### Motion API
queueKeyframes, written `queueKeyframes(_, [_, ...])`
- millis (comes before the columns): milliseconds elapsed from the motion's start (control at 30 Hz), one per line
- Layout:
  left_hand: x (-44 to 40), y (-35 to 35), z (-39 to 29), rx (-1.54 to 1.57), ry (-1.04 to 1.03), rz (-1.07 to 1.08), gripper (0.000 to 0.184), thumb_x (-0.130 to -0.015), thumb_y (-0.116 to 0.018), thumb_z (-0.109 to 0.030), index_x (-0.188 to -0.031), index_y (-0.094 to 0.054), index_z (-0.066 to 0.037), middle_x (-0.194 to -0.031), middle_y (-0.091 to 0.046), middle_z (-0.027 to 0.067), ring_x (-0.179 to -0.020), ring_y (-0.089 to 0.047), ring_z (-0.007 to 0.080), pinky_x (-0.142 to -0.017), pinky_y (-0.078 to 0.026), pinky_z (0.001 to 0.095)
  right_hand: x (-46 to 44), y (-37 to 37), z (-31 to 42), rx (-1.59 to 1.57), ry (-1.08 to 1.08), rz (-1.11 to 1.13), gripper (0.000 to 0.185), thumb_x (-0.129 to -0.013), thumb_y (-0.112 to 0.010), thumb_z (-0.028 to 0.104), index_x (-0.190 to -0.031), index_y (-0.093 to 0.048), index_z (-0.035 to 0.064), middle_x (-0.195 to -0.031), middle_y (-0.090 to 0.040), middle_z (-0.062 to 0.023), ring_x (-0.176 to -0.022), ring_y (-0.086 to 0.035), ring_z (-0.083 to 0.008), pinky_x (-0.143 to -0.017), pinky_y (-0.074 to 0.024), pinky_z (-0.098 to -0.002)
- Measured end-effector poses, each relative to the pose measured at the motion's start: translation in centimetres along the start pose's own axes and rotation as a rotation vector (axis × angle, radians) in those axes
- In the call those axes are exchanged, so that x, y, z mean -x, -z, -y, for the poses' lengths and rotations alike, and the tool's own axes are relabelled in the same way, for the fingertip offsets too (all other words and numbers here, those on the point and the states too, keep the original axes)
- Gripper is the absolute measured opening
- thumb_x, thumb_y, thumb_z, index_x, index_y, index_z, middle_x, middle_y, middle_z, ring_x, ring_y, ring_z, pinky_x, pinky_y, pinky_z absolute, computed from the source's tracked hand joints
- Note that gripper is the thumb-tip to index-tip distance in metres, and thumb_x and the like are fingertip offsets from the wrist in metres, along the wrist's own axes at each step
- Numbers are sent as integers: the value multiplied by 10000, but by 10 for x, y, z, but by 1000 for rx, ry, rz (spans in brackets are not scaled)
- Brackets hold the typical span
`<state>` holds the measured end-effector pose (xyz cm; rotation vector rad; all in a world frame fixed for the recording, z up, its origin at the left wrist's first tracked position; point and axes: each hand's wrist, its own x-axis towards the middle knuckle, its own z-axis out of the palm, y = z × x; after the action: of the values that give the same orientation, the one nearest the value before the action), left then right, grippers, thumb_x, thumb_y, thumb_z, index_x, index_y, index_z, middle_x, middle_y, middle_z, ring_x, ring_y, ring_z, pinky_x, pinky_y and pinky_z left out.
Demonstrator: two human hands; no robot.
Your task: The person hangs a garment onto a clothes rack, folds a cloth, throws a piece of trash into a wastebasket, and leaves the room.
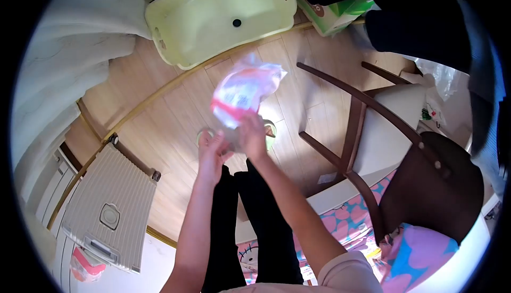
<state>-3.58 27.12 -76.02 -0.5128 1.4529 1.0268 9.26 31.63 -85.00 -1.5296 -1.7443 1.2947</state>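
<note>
1. And here's the right hand [251,129], fingers closed in a pinch on the lower edge of the glossy pink-and-white plastic package [242,89], which hangs out in front of it above the wood-plank floor [169,143]!
2. The left hand [213,146] is right alongside, just below the package, fingers partly curled; it's blurred there, so whether it grips anything, I cannot tell.
3. Down below, the green slippers [270,139] peek out around the hands, at the ends of the black-trousered legs [266,229].
4. Up beyond the package sits the pale green plastic tub [205,24], a dark round spot on its bottom, with a green-and-white box [340,19] near its right end.
5. Over on the left, a ribbed, light-colored suitcase [114,208]; across on the right, a chair with a dark wooden frame [355,133], near the pink-and-blue patterned fabric [420,250].
</note>
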Motion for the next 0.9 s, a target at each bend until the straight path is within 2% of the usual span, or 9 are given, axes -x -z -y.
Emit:
queueKeyframes(67, [17, 4, -18, 127, -29, 34, 544, -926, -710, -291, -1337, -486, -15, -1106, -656, 112, -1031, -658, 225, -880, -561, 422, 43, 18, 65, -36, 116, 72, 50, -837, -620, -14, -866, -596, 19, -930, -601, -130, -883, -598, -337, -810, -498, -415])
queueKeyframes(100, [20, 15, -16, 151, -50, 93, 458, -926, -679, -184, -1302, -506, 13, -1146, -650, 142, -1045, -660, 235, -869, -574, 417, 64, 28, 97, 10, 245, 108, 72, -818, -633, -31, -856, -600, 21, -944, -608, -126, -905, -610, -326, -823, -502, -410])
queueKeyframes(233, [68, 50, 14, 125, -80, 148, 448, -864, -541, 30, -1312, -513, 20, -1203, -646, 156, -1057, -673, 253, -874, -573, 380, 129, 48, 164, -105, 243, 274, 126, -779, -647, -96, -850, -611, 2, -977, -618, -123, -947, -626, -326, -892, -515, -414])
queueKeyframes(467, [180, 62, 9, 288, -241, 189, 512, -865, -485, 74, -1375, -466, 30, -1264, -616, 183, -1116, -648, 285, -921, -562, 386, 179, 118, 278, -7, 226, 176, 297, -769, -767, 19, -1046, -665, 54, -1114, -626, -129, -1024, -622, -330, -871, -521, -404])
queueKeyframes(600, [230, 75, -5, 514, -202, 238, 359, -965, -445, -51, -1318, -501, -20, -1245, -619, 171, -1071, -663, 284, -882, -582, 383, 186, 168, 346, 234, 279, -83, 526, -723, -869, 172, -1183, -640, 59, -1332, -510, -209, -1223, -512, -388, -1025, -422, -473])
queueKeyframes(633, [240, 81, -2, 478, -202, 227, 315, -1013, -416, -208, -1269, -532, -66, -1205, -638, 146, -1010, -677, 283, -850, -592, 392, 181, 181, 364, 270, 318, -81, 796, -672, -916, 256, -1341, -535, 54, -1443, -401, -247, -1319, -425, -426, -1083, -366, -502])
queueKeyframes(767, [271, 104, 14, 419, -286, 306, 442, -1006, -412, -368, -1315, -509, -68, -1205, -638, 138, -1010, -676, 300, -850, -590, 431, 169, 200, 450, -10, 282, 72, 1083, -589, -955, 283, -1480, -376, 72, -1547, -242, -262, -1395, -334, -442, -1105, -359, -509])
queueKeyframes(867, [359, 94, -24, 359, -439, 448, 467, -1019, -416, -387, -1349, -496, -68, -1247, -618, 129, -1082, -652, 285, -885, -576, 414, 172, 195, 497, -123, 194, 472, 1030, -599, -937, 233, -1468, -403, 86, -1564, -241, -254, -1414, -334, -414, -1101, -373, -497])
queueKeyframes(900, [376, 90, -30, 387, -522, 410, 479, -1022, -414, -403, -1353, -497, -66, -1253, -616, 124, -1096, -645, 280, -895, -570, 410, 176, 186, 503, -85, 339, 445, 860, -658, -887, 152, -1412, -480, 70, -1494, -408, -220, -1347, -459, -340, -1060, -428, -441])
